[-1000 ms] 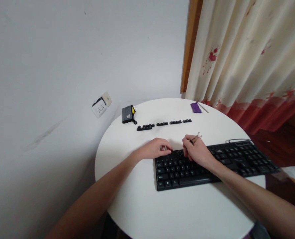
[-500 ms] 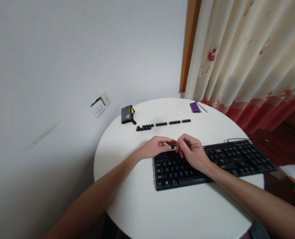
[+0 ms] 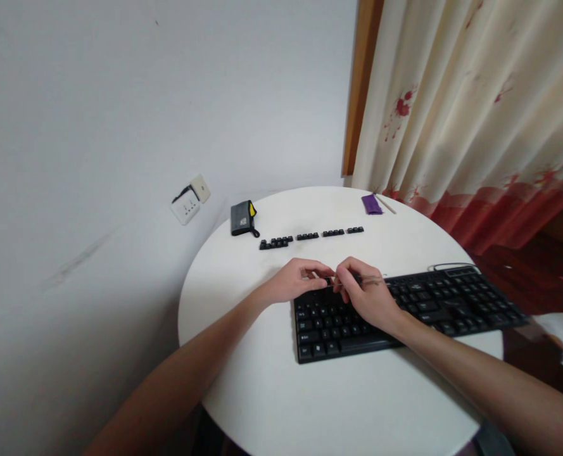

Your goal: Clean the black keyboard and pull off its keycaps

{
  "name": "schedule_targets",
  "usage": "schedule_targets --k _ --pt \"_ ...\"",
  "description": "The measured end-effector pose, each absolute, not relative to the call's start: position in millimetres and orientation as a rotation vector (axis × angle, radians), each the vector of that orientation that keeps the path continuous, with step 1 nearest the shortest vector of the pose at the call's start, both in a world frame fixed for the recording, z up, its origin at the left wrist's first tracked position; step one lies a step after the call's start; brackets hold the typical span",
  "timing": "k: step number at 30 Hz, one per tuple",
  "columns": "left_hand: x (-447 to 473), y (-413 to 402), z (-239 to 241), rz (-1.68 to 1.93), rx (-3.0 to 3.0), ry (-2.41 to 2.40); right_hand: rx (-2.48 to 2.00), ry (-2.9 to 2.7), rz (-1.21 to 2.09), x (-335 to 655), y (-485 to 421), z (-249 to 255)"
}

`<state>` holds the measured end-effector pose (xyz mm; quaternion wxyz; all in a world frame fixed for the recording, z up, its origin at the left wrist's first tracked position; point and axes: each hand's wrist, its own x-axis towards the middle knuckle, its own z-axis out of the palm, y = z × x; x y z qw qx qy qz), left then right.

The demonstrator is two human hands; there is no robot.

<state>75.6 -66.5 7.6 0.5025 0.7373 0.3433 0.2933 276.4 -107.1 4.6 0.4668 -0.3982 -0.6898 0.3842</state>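
Above the upper left part of a black keyboard (image 3: 364,344), my two hands meet. My left hand (image 3: 297,280) is closed in a pinch on a small black keycap (image 3: 328,281), held between thumb and fingertips. With thumb and fingers closed, my right hand (image 3: 361,288) grips a thin wire tool (image 3: 372,279). One end of the wire reaches the keycap, and the other sticks out behind the right hand. The top left rows of the keyboard look bare of caps, though the hands partly cover them.
Loose black keycaps (image 3: 308,236) lie in several short rows across the white round table (image 3: 257,329). Behind them are a grey pouch (image 3: 242,218), a purple cloth pouch (image 3: 371,204) and a thin stick (image 3: 385,204). A wall and a curtain (image 3: 433,126) border the table.
My right hand has shifted very slightly left, closer to the keycap in my left hand. Everything on the table stays in place.
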Motion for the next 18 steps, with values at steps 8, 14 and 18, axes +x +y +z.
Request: schedule_targets --k 8,14,18 --pt "76.8 -66.9 6.4 0.736 1.765 0.787 -1.031 -1.692 0.890 275.0 -106.5 2.8" --pt "77.4 -66.8 2.5 0.733 1.605 0.619 -1.033 -1.668 0.883 273.5 -107.3 3.7" --pt "78.5 -66.8 1.6 0.759 1.584 0.615 -1.052 -1.648 0.894 273.8 -107.0 3.1"
